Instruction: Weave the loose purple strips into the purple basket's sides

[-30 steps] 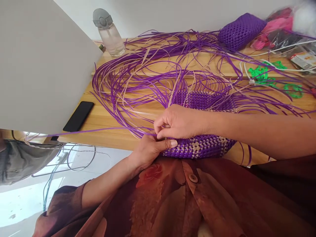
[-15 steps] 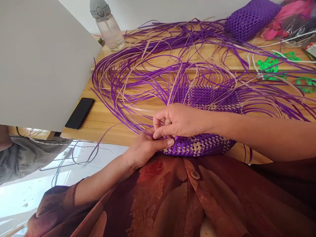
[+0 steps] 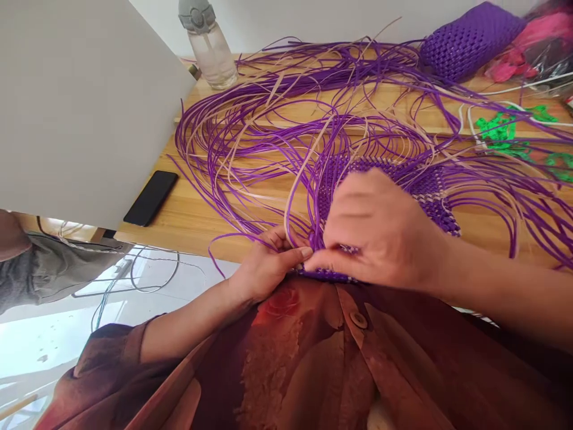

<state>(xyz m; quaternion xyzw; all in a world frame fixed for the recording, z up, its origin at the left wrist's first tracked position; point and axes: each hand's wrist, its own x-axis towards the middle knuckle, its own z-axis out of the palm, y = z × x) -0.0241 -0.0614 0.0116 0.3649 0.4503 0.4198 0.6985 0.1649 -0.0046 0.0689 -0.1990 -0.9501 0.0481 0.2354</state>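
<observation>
A half-woven purple and beige basket [image 3: 432, 179] lies at the table's front edge, against my shirt, with long loose strips [image 3: 268, 149] fanning out from it. My left hand [image 3: 268, 263] is closed at its near left corner, thumb and fingers pinching woven strips there. Over the weave, my right hand [image 3: 373, 230] is closed, its back toward me and slightly blurred. Its thumb points at the left thumb, close to the same corner. Whatever its fingers pinch is hidden behind the hand.
At the back left stands a water bottle [image 3: 210, 48]; a black phone [image 3: 151, 198] lies near the left edge. A finished-looking purple woven piece [image 3: 465, 45], pink plastic [image 3: 544, 45] and green scraps [image 3: 496, 128] are at the right. Another person's grey clothing [image 3: 58, 269] shows at left.
My right hand has moved right and turned back-up over the weave. My left hand stays at the corner. The view has shifted slightly, and a loose purple strip by my left hand has curled down.
</observation>
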